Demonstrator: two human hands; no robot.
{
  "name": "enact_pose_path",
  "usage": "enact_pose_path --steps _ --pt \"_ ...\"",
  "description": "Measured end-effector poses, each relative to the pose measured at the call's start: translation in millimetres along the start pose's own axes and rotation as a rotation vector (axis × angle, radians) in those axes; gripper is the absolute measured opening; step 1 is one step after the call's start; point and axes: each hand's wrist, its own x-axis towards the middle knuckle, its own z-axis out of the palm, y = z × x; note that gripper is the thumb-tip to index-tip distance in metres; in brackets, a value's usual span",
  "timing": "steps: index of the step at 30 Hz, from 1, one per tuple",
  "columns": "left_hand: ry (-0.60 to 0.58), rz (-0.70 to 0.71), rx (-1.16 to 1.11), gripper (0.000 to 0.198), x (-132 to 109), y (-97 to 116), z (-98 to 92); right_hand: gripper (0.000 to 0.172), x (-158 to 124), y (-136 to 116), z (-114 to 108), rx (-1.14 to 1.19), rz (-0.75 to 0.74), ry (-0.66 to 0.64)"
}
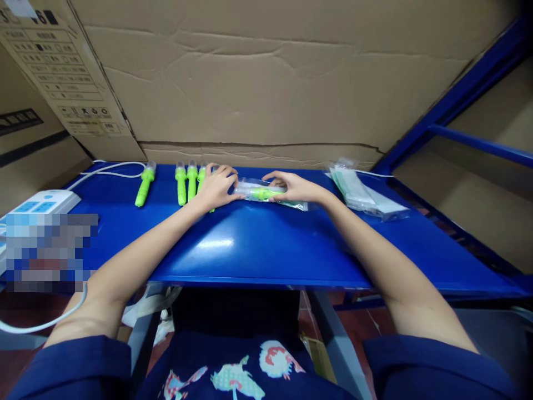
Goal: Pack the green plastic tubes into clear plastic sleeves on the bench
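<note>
A clear plastic bag (250, 191) with a bright green stick inside lies across the middle of the blue table. My left hand (219, 186) pinches the bag's left end between thumb and fingers. At the right part of the bag, my right hand (289, 187) has its thumb and fingers closed round the bag and the green stick. Just left of my left hand, several green sticks with clear caps (192, 180) stand in a row on the table, one partly hidden behind that hand. Another green stick (144, 186) lies apart, farther left.
Flat clear plastic bags (358, 191) are piled at the right of the blue table (258, 250). A white power strip (45, 203) with cables sits at the left. A large cardboard sheet (266, 83) rises behind the table, and a blue metal frame (478, 145) stands at the right.
</note>
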Motion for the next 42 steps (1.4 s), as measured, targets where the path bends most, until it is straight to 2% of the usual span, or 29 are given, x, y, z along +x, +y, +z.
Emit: enact_pose_path --steps 7,15,18,22,25,28,32,37,42 --pt "-0.029 0.038 0.011 0.01 -0.4 1.8 -5.3 0.059 -1.3 -7.9 2.0 -0.049 -0.032 0.012" --pt "-0.077 0.07 -0.052 0.022 1.8 4.6 -4.4 0.06 -0.7 -4.4 -0.6 -0.081 -0.026 0.007" --pt "-0.034 -0.004 -0.048 0.021 2.3 -2.3 -5.8 0.061 0.1 3.6 -4.5 -0.099 -0.016 0.009" --pt "0.016 -0.184 -0.043 0.018 1.5 -16.9 -4.3 0.057 0.9 14.6 -10.7 -0.051 -0.005 0.036" --pt "0.016 -0.268 -0.032 0.009 0.3 -20.0 -2.2 0.057 1.2 16.8 -12.0 -0.002 -0.01 0.041" --pt "0.014 -0.215 -0.035 0.024 0.2 -13.9 -2.8 0.059 1.2 13.1 -10.3 0.01 -0.036 0.043" --pt "-0.028 -0.19 -0.12 0.019 2.0 -7.9 -4.5 0.058 0.1 4.9 -8.6 -0.006 -0.084 0.08" --pt "-0.176 -0.19 -0.225 0.026 2.2 -16.4 -1.1 0.058 -1.7 -1.7 -7.3 -0.047 -0.094 0.091" --pt "-0.165 -0.103 -0.242 0.032 2.2 -20.5 2.4 0.058 -1.4 -2.2 -4.3 -0.028 -0.122 0.089"
